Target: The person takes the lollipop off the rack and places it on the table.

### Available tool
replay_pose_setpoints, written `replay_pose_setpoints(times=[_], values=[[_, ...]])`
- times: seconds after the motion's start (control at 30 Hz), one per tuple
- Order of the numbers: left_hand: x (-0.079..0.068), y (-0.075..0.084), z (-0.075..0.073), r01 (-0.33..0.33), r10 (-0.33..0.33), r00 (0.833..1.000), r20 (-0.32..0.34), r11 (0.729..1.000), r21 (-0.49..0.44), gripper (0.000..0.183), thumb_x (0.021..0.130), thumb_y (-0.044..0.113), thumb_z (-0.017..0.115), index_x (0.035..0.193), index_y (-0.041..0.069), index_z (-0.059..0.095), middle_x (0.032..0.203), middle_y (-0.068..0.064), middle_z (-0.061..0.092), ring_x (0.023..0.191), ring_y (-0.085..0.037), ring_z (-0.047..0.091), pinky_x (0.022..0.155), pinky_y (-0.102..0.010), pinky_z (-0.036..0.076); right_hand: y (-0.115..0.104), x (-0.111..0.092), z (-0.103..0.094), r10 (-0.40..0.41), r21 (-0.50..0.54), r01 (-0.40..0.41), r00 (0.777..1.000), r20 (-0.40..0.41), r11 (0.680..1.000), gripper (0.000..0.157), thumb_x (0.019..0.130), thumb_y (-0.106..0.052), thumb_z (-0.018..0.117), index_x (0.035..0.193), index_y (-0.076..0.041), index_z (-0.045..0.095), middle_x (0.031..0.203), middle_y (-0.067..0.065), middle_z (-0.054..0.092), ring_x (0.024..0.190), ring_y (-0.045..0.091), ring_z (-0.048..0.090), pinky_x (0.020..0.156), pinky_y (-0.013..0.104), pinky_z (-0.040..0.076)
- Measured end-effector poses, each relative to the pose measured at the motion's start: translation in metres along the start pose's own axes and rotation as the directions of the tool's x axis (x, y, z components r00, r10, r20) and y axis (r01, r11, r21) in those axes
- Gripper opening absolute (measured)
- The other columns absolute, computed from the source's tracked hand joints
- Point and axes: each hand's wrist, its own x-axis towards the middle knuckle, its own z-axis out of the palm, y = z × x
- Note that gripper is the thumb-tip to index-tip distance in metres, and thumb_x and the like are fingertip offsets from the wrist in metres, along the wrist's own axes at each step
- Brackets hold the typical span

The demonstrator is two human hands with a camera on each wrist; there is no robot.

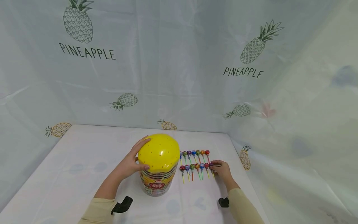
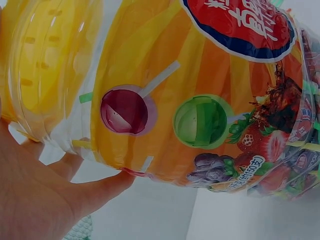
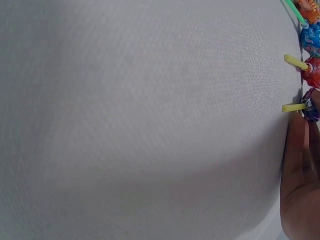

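A clear plastic jar of lollipops with a yellow lid [image 1: 160, 152] stands on the table, its fruit-printed label [image 2: 165, 100] large in the left wrist view. My left hand [image 1: 130, 165] grips it from the left, thumb and fingers spread around the lid and neck. To the jar's right lie two rows of wrapped lollipops, a back row [image 1: 194, 153] and a front row [image 1: 197, 168]. At the right end of the front row, my right hand [image 1: 222, 171] pinches the head of a dark purple lollipop [image 3: 310, 109], whose yellow stick points toward me. Some right fingers are hidden.
The white table [image 1: 92, 183] ends at a back edge against a hanging pineapple-print sheet [image 1: 179, 77]. Another sheet hangs along the right side. A red lollipop [image 3: 311, 72] lies close beside the pinched one.
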Motion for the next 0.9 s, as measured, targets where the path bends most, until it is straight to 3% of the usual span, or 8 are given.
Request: replay_pose_setpoints(times=[0.43,0.63,0.77,0.9], values=[[0.002,-0.002,0.002,-0.022,0.022,1.000,0.003,1.000,0.002,0.097,0.075,0.052,0.079,0.153,0.028,0.028,0.162,-0.007,0.010,0.142,-0.047,0.013,0.097,-0.074,0.031,0.000,-0.003,-0.001,-0.004,0.015,0.004,1.000,-0.006,1.000,0.024,0.088,-0.002,0.068,0.112,0.002,0.068,0.099,0.012,0.068,0.078,0.017,0.063,0.061,0.032,0.056],[0.002,-0.001,0.002,-0.020,0.020,1.000,-0.010,1.000,-0.011,0.102,0.077,0.048,0.079,0.157,0.032,0.016,0.162,-0.007,0.007,0.143,-0.045,0.011,0.102,-0.074,0.024,-0.003,-0.003,-0.008,-0.032,-0.058,0.031,0.999,-0.020,0.998,0.025,0.088,-0.005,0.069,0.113,0.000,0.069,0.108,0.017,0.065,0.081,0.019,0.063,0.061,0.030,0.054],[0.000,-0.002,0.000,-0.019,0.020,0.999,-0.031,0.999,0.030,0.104,0.077,0.042,0.080,0.157,0.033,0.014,0.162,-0.008,0.008,0.144,-0.043,0.011,0.105,-0.071,0.023,-0.014,-0.009,-0.016,-0.079,-0.123,0.076,0.996,-0.027,0.990,0.029,0.087,-0.007,0.070,0.116,-0.001,0.068,0.113,0.019,0.063,0.084,0.023,0.062,0.063,0.031,0.051],[-0.005,0.000,-0.006,-0.023,0.028,0.998,-0.054,0.996,0.085,0.105,0.076,0.037,0.083,0.157,0.028,0.016,0.162,-0.009,0.009,0.145,-0.041,0.010,0.107,-0.068,0.024,-0.028,-0.020,-0.022,-0.179,-0.154,0.175,0.984,-0.009,0.972,0.035,0.086,-0.005,0.072,0.120,0.000,0.066,0.117,0.020,0.061,0.094,0.030,0.060,0.068,0.036,0.053]])
